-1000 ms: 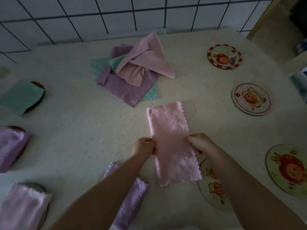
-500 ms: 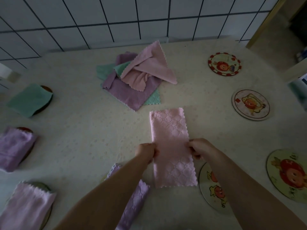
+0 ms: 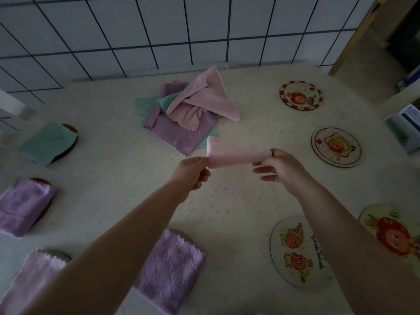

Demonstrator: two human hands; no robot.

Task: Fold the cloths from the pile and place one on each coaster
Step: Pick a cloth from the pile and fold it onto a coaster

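A pink cloth [image 3: 236,153] hangs blurred above the table, stretched between my hands. My left hand [image 3: 193,172] pinches its left end and my right hand [image 3: 280,168] pinches its right end. Behind it lies the pile [image 3: 188,114] of pink, purple and green cloths. Bare cartoon coasters lie at the right: a red-rimmed coaster [image 3: 301,95], a second coaster [image 3: 336,146], a near-right coaster [image 3: 395,233] and a near coaster [image 3: 295,253]. Folded cloths cover coasters at the left: a green cloth [image 3: 46,143], a purple cloth [image 3: 22,206], a pink folded cloth [image 3: 31,280] and a near purple cloth [image 3: 169,271].
A tiled wall [image 3: 159,30] runs behind the table [image 3: 109,183]. The table's right edge falls away toward a doorway and boxes [image 3: 406,126] at the far right.
The pink cloth lay flat as a long strip with my hands at its middle; now both hands have lifted it off the table and hold it crosswise. The camera has tilted.
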